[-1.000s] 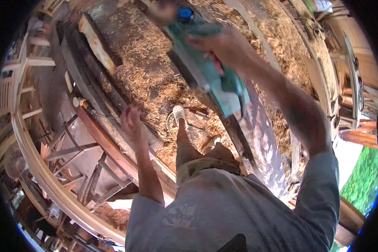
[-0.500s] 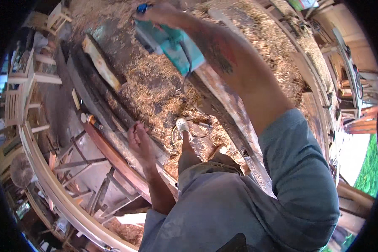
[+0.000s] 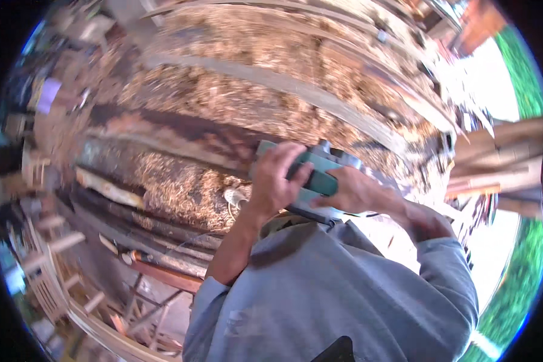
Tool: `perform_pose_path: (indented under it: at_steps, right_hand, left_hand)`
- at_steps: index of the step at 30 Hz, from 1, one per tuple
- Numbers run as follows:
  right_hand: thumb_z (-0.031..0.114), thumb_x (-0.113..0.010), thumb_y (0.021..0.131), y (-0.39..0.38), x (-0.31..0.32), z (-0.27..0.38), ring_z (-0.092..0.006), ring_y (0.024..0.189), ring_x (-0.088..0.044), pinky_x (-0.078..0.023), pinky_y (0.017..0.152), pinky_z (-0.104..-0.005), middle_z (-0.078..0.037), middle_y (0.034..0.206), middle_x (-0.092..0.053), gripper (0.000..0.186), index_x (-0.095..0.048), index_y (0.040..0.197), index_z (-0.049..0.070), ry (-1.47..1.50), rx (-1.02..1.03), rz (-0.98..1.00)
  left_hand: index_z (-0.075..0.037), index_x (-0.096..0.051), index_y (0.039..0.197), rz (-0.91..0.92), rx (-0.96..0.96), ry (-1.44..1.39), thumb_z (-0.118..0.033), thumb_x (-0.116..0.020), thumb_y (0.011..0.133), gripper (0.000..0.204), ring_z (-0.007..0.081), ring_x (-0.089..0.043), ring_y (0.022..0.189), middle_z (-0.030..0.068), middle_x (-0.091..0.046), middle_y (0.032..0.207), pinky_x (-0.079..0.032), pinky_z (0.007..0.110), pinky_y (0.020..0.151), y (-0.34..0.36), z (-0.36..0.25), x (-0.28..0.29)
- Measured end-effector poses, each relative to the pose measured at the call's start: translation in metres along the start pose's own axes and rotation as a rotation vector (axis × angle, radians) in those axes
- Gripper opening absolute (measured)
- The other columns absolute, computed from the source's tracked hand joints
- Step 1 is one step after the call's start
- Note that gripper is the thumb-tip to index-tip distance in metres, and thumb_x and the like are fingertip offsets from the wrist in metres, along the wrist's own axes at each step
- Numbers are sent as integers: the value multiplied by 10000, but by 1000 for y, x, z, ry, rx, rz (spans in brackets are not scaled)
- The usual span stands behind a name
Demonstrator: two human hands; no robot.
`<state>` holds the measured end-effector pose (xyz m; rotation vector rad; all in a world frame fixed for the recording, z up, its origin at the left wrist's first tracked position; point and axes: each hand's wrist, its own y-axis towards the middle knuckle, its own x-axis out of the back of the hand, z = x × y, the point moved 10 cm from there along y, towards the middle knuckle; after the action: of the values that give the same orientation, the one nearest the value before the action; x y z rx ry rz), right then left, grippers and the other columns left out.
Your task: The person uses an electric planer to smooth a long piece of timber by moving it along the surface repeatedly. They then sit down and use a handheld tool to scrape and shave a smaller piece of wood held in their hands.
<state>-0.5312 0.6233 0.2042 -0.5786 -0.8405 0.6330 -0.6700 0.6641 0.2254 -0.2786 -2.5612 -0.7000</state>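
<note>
A green electric planer [image 3: 320, 164] sits on a long, rough timber beam [image 3: 181, 140], right in front of my body. My right hand [image 3: 357, 192] is closed round the planer at its handle side. On the planer's left end lies my left hand [image 3: 274, 178], its fingers curled over the body and pressing against it. The planer's sole and the wood directly under it are hidden by the tool and my hands. Motion blur softens the picture.
Wood shavings [image 3: 223, 99] cover the ground round the beam. Beyond it lies a long grey board [image 3: 253, 75]. To the left are a short pale-edged slab [image 3: 108, 187], dark planks and wooden chair frames [image 3: 45, 289]. A pale shoe [image 3: 235, 198] shows beside the beam.
The planer has come back from the far end, close to my body. My left hand, earlier free at the side, is now on it. The view has turned rightward.
</note>
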Motion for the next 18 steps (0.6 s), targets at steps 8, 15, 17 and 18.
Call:
perform_pose_path:
  at_steps: [8, 15, 17, 18]
  right_hand:
    - [360, -881, 723, -190, 37, -250, -206, 680, -663, -526, 655, -373, -101, 773, -715, 491, -696, 1015, 12, 134, -312, -234]
    - [348, -886, 669, -258, 53, -356, -189, 634, -618, -487, 611, -382, -102, 716, -676, 478, -700, 929, -8, 162, -460, -254]
    - [353, -885, 675, -247, 56, -342, -196, 638, -627, -491, 613, -381, -108, 716, -677, 481, -699, 933, -9, 174, -443, -237]
    - [357, -883, 680, -235, 56, -333, -204, 643, -636, -495, 615, -380, -113, 716, -679, 484, -699, 936, -9, 182, -420, -223]
  left_hand:
    - [-11, -710, 938, 385, -48, -643, -101, -722, 870, 113, 254, -740, 773, 157, -738, 873, -585, 363, 671, 1, -139, -278]
    - [10, -694, 990, 608, 1, -703, -127, -680, 913, 158, 281, -708, 614, 224, -701, 741, -555, 398, 555, -13, -201, -393]
    - [8, -691, 985, 660, 56, -702, -133, -680, 919, 156, 275, -709, 614, 217, -702, 741, -549, 397, 546, -12, -188, -395]
    - [5, -689, 980, 707, 109, -698, -140, -681, 925, 155, 269, -711, 615, 210, -703, 740, -544, 395, 537, -13, -175, -393]
